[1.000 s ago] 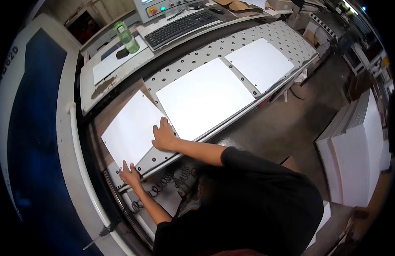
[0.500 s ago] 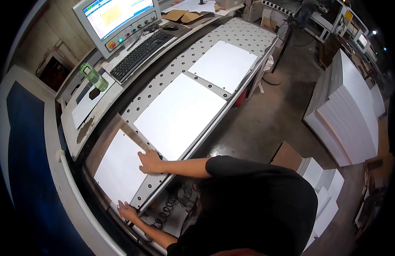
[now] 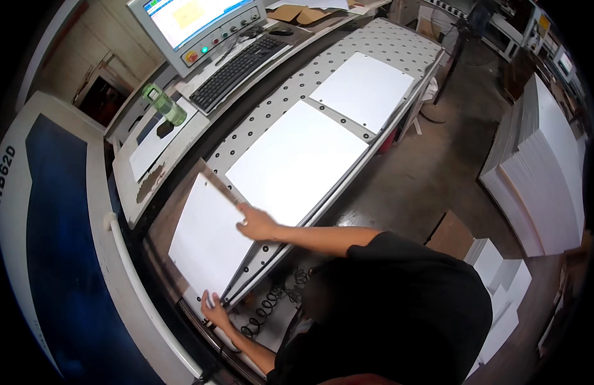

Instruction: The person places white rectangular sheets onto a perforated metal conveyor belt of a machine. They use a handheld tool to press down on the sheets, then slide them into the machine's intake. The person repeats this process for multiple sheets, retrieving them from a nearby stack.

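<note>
You are working at the tabletop (image 3: 399, 48), where the panel (image 3: 207, 240) is lying at its near-left corner; your hands, right (image 3: 257, 224) and left (image 3: 215, 310), are spreading flat on opposite edges, probably squaring it.

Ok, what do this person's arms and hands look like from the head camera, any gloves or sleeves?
No gloves: the left hand and the right hand are both bare, with no rings, watch or wristband that I can make out. The forearms are uncovered as well. The person wears a black short-sleeved shirt, plain as far as the view shows, its sleeve ending on the upper arm.
</note>
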A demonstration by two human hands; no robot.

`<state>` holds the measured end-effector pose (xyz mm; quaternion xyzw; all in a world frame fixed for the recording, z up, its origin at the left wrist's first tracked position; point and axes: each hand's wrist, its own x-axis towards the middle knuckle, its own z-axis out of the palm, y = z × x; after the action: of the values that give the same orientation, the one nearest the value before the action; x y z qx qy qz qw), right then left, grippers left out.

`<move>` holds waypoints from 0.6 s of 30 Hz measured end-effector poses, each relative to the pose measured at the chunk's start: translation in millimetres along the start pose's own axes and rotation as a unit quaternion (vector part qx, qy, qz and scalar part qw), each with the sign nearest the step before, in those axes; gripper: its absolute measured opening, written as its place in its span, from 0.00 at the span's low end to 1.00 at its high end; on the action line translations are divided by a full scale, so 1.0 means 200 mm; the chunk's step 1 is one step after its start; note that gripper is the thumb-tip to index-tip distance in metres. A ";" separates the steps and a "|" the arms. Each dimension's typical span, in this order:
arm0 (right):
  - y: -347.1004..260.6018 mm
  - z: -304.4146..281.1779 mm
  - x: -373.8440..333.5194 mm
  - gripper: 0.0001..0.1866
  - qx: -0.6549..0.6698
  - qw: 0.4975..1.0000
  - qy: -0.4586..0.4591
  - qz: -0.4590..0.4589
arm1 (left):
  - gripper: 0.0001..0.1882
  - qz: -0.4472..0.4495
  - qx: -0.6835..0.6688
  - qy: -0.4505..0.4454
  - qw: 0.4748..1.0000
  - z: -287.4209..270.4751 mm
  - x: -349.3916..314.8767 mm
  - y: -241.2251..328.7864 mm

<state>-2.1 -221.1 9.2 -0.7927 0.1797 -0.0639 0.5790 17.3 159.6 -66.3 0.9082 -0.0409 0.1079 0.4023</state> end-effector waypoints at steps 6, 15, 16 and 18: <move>0.23 -0.66 -0.03 0.27 -0.077 0.993 0.069 -0.054 | 0.16 -0.055 -0.044 0.041 0.997 0.44 -0.31 0.56; 0.50 -1.53 -0.13 0.28 -0.415 0.861 0.279 -0.097 | 0.17 0.142 -0.064 -0.177 0.972 0.71 -0.45 1.43; 0.51 -1.46 -0.14 0.28 -0.366 0.891 0.243 -0.119 | 0.18 0.141 -0.062 -0.186 0.970 0.73 -0.43 1.45; 0.44 -1.30 -0.15 0.33 -0.335 0.930 0.123 -0.091 | 0.19 0.137 -0.055 -0.203 0.968 0.74 -0.38 1.45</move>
<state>-129.1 -466.6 12.2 -0.9394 0.1876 -0.1497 0.2447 -79.4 -147.1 29.2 0.8732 -0.2514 -0.0271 0.4166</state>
